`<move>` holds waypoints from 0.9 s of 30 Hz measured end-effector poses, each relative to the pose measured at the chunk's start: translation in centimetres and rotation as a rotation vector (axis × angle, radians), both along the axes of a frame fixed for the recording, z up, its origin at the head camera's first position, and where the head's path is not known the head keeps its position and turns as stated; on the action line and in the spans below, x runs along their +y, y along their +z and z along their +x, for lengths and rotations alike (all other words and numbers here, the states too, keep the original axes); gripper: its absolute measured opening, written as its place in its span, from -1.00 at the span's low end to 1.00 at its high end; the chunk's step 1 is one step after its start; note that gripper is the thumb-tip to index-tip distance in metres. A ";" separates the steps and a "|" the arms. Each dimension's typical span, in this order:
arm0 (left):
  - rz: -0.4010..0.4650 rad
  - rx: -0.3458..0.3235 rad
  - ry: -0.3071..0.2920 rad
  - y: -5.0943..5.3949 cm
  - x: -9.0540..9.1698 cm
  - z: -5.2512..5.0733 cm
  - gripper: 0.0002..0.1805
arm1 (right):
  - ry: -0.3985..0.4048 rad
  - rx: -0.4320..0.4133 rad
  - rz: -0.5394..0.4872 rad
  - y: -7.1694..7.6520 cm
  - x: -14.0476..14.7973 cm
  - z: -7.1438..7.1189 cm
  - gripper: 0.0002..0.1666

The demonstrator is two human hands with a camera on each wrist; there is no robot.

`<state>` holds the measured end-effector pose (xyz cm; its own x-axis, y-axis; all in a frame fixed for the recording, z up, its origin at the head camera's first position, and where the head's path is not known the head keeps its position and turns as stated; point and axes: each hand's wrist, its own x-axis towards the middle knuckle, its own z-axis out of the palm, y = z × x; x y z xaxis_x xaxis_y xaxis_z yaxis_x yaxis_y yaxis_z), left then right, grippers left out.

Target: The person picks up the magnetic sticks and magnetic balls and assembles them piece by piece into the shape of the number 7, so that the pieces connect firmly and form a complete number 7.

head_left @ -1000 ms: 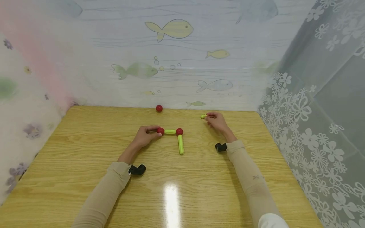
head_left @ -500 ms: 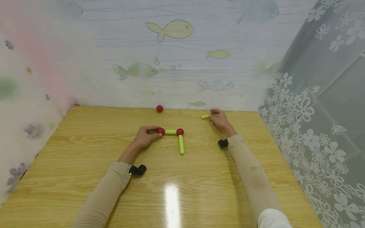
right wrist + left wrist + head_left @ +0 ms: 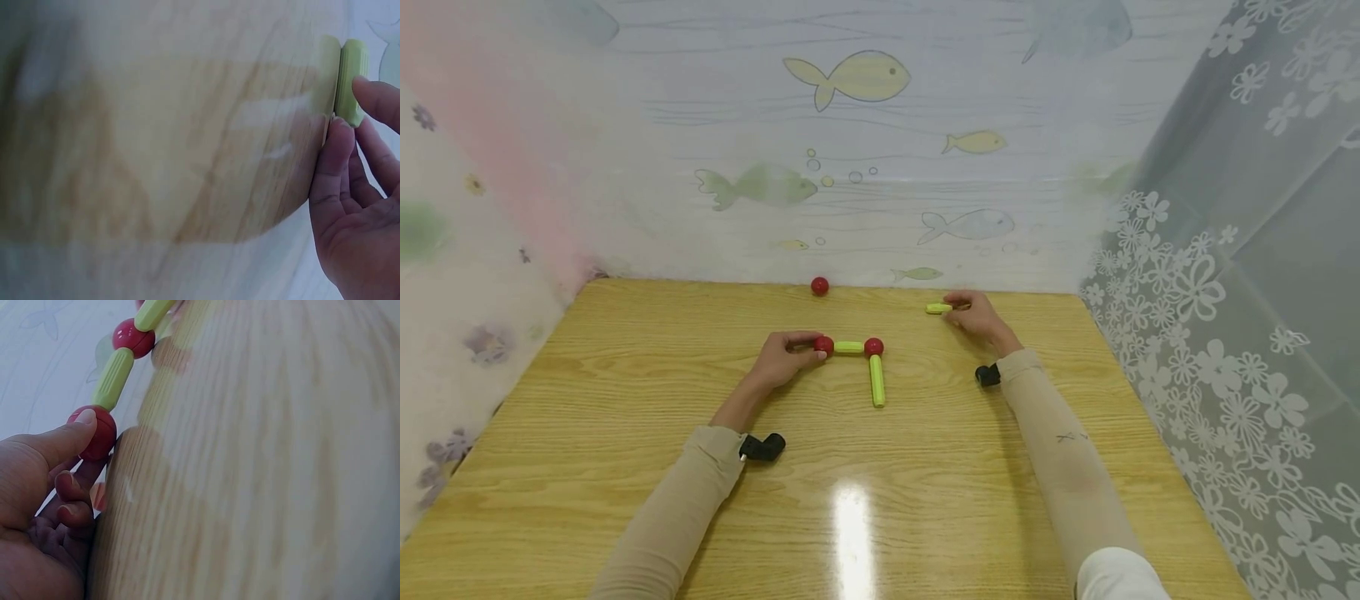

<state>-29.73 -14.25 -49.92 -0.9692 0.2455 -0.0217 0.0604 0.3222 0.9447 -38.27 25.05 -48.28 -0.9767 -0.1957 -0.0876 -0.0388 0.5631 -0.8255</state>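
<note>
My left hand (image 3: 781,361) pinches a red ball (image 3: 824,345) between thumb and fingers on the table; the left wrist view shows the thumb on that ball (image 3: 100,434). A short green rod (image 3: 848,347) joins it to a second red ball (image 3: 874,347), and from there a longer green rod (image 3: 877,382) extends toward the near edge. At the back right, my right hand (image 3: 976,317) grips the right end of a loose green rod (image 3: 937,308). In the right wrist view, the thumb of the right hand (image 3: 362,200) lies against this rod (image 3: 351,81).
Another red ball (image 3: 820,287) lies near the back edge of the wooden table (image 3: 700,500), by the wall with fish drawings. A curtain with white flowers hangs along the right side.
My right hand moved slightly right along the green rod, then back left; the rod now lies a little further left. My left hand keeps its pinch on the ball.
</note>
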 end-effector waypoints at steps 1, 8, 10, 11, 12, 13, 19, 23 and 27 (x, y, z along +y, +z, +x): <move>-0.004 -0.002 0.004 0.0 0.0 0.1 -0.49 | 0.001 0.006 0.010 0.0 0.0 0.1 -0.52; -0.040 -0.016 0.028 -0.2 0.3 0.5 -0.51 | -0.015 0.007 0.059 0.0 -0.1 0.6 -0.60; -0.045 -0.016 0.026 -0.2 0.3 0.6 -0.50 | -0.016 -0.008 0.067 0.0 -0.1 0.9 -0.59; -0.045 -0.016 0.028 -0.2 0.4 0.7 -0.50 | -0.018 -0.014 0.065 0.0 -0.1 1.0 -0.59; -0.041 -0.018 0.030 -0.2 0.4 0.7 -0.50 | -0.018 -0.017 0.063 0.1 -0.1 1.1 -0.58; -0.043 -0.013 0.028 -0.2 0.5 0.8 -0.50 | -0.015 -0.015 0.062 0.1 -0.1 1.2 -0.58; -0.032 -0.011 0.031 0.2 0.5 1.4 -0.49 | -0.004 -0.001 0.061 0.3 -0.1 1.6 -0.58; -0.036 -0.006 0.034 0.3 0.6 1.7 -0.49 | -0.005 -0.016 0.055 0.5 -0.2 1.8 -0.56; -0.047 0.007 0.040 0.6 0.6 1.9 -0.49 | 0.001 -0.014 0.062 0.6 -0.2 1.8 -0.55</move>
